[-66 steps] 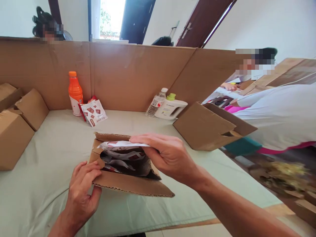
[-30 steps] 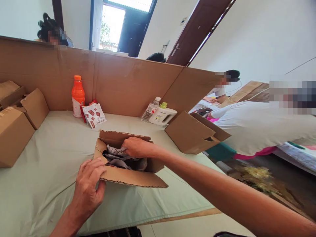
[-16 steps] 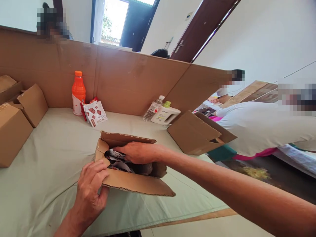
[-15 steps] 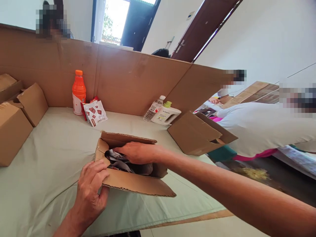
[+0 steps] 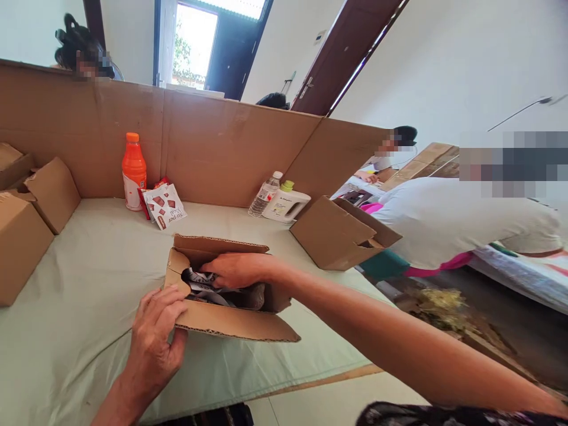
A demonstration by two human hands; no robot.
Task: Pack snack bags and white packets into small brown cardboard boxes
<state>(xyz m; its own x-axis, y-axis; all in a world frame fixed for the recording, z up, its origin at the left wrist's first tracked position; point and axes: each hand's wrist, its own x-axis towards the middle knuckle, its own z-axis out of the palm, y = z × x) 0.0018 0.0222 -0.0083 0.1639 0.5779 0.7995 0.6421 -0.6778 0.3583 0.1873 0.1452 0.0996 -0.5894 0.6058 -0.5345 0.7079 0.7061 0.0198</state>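
An open cardboard box (image 5: 235, 324) stands on the cloth in front of me with its flaps spread. My left hand (image 5: 155, 331) is closed on its near left corner, fingers over the flap and thumb outside. Inside the box lie white and grey printed packets (image 5: 202, 278), crumpled together. My right hand (image 5: 235, 271) reaches down into the box from the right, its fingers bent against a white packet and partly hidden by it and the box.
An orange bottle (image 5: 134, 171), snack sachets (image 5: 166, 206), a clear water bottle (image 5: 265, 194) and a white jug (image 5: 286, 204) stand along the cardboard wall (image 5: 213, 148). Cardboard boxes sit left (image 5: 22, 242) and right (image 5: 331, 234). A person in a pale shirt (image 5: 444, 213) bends over at right.
The whole view has shifted a little, so things lie slightly further left. My right hand sits a bit deeper among the packets; my left hand keeps its hold on the box.
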